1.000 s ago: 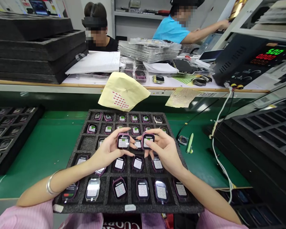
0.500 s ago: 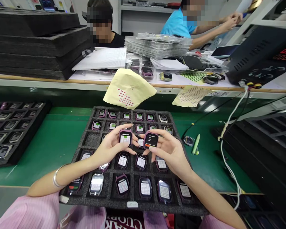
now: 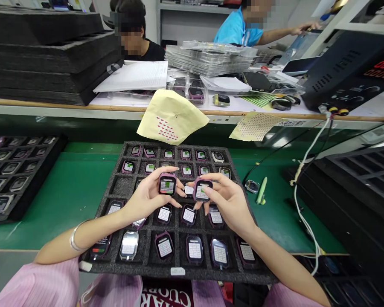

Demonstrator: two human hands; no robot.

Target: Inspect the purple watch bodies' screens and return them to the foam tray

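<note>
My left hand (image 3: 149, 192) grips a purple-framed smartwatch (image 3: 167, 184) by its edges, its lit screen facing up. In my right hand (image 3: 228, 197) is a second purple smartwatch (image 3: 198, 192), and the thumb lies over its screen, which shows white with some green. Both watches are held side by side above a black foam tray (image 3: 176, 272). Several lit watches lie in the tray's compartments, among them a silver one (image 3: 129, 245) at the front left and a purple one (image 3: 164, 246) near the middle. My hands hide part of the middle rows.
Another foam tray of watches (image 3: 16, 170) lies at left on the green bench (image 3: 80, 170). A green pen-like tool (image 3: 261, 191) and a cable lie at right, below a power supply (image 3: 348, 76). Yellow sheets (image 3: 173, 117) hang from the shelf edge. Two people are behind it.
The right watch's screen went from dark with text to a white and green grid, with my thumb now over it. The left watch's screen changed too, and my left thumb moved off it.
</note>
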